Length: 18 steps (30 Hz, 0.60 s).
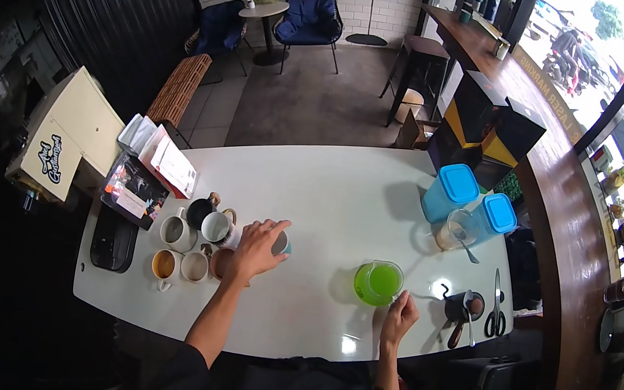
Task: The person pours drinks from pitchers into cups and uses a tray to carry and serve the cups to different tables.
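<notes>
My left hand (258,250) curves around a small cup (283,245) from its left side, thumb and fingers on either side of it. Part of that cup is hidden by the hand. On the right, my right hand (400,319) is closed on the handle of a clear glass jug (378,282) that holds bright green liquid. Several mugs crowd the table left of my left hand, among them a white mug (178,232), a dark mug (201,212) and a mug with a yellowish inside (166,265).
The white table (313,187) bears two blue-lidded containers (452,192), a clear cup with a spoon (453,235), a small dark pot (462,306) and scissors (496,313) at the right. A black tray (114,237) and a paper holder (162,158) stand left.
</notes>
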Tool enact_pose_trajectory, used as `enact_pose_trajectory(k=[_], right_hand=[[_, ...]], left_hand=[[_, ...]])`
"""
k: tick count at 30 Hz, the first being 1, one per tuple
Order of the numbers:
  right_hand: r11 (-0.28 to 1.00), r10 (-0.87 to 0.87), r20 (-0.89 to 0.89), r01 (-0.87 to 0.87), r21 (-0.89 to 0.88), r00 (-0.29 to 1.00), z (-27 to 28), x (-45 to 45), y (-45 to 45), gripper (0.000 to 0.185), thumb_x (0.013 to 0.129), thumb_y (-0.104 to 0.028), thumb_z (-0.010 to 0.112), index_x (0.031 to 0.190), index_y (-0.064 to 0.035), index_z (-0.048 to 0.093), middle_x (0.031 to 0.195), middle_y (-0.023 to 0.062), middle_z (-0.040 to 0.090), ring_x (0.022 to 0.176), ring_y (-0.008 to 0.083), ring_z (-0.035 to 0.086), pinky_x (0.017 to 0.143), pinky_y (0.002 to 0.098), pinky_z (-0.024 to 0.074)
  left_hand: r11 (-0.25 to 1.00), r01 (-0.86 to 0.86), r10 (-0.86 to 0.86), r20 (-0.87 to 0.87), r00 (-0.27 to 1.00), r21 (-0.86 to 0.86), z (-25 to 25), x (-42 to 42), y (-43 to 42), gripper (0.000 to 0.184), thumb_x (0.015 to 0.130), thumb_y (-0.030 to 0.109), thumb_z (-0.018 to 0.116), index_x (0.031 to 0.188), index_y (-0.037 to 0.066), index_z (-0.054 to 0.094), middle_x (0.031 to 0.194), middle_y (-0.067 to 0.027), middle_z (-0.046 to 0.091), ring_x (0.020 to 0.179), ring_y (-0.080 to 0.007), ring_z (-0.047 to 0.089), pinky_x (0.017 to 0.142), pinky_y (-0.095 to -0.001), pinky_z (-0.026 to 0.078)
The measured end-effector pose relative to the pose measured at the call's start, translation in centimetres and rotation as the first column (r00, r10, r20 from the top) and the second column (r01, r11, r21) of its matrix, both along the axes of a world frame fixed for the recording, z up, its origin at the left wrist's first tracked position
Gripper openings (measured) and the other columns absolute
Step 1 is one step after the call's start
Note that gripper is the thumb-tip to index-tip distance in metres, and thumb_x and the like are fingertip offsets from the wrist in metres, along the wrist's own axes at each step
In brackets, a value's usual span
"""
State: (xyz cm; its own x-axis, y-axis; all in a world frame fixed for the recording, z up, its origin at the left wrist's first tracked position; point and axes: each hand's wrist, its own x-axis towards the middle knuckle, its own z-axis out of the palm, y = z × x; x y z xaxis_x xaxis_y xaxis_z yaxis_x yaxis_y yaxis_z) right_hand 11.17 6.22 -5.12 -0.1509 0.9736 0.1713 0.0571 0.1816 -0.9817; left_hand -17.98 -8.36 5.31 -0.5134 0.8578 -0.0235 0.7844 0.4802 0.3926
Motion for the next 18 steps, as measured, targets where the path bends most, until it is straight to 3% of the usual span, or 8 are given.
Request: enact_pose_trajectory(k=[6,12,14,18], right_hand=[[0.999,-0.013,-0.077,0.01,-0.04,0.997,-0.4,-0.2,0.4,0.045,0.102,-0.022,0.054,0.062,-0.008,0.04,0.057,-0.0071,0.037,0.052,0.0033,0.029,0.047,0.0244,0.0221],[0.993,-0.062,-0.173,0.044,-0.107,0.983,0.1,-0.7,-0.2,0.044,0.099,-0.017,0.059,0.061,-0.0116,0.038,0.058,-0.0083,0.034,0.054,0.0028,0.028,0.05,0.0241,0.0216],[0.974,-0.063,-0.299,-0.006,-0.225,0.952,0.6,-0.9,-0.1,0.045,0.095,-0.014,0.063,0.06,-0.0121,0.036,0.059,-0.0087,0.033,0.056,0.0028,0.027,0.051,0.0242,0.0213],[0.98,-0.085,-0.24,0.037,-0.196,0.967,-0.2,-1.1,0.8,0.044,0.093,-0.013,0.065,0.058,-0.0102,0.039,0.059,-0.0082,0.035,0.056,0.003,0.028,0.052,0.0245,0.0208]], left_hand=[[0.987,0.112,-0.112,0.0,0.994,0.116,-1.2,4.7,2.4,0.066,0.07,0.023,0.081,0.13,0.016,0.054,0.117,-0.011,0.062,0.104,-0.0316,0.056,0.097,-0.0438,0.044],[0.936,-0.061,-0.009,0.197,0.98,0.345,-3.9,7.6,3.8,0.074,0.062,0.022,0.086,0.128,0.011,0.054,0.107,-0.0097,0.067,0.098,-0.0313,0.058,0.09,-0.0422,0.048],[0.871,-0.167,0.0,0.341,0.94,0.461,-4.6,8.3,4.0,0.07,0.058,0.024,0.088,0.121,0.011,0.058,0.1,-0.0083,0.069,0.093,-0.03,0.059,0.087,-0.0421,0.049],[0.797,-0.218,-0.002,0.363,0.932,0.564,-7.5,9.3,4.4,0.063,0.058,0.024,0.088,0.113,0.009,0.062,0.097,-0.0075,0.069,0.091,-0.0286,0.059,0.084,-0.0412,0.05]])
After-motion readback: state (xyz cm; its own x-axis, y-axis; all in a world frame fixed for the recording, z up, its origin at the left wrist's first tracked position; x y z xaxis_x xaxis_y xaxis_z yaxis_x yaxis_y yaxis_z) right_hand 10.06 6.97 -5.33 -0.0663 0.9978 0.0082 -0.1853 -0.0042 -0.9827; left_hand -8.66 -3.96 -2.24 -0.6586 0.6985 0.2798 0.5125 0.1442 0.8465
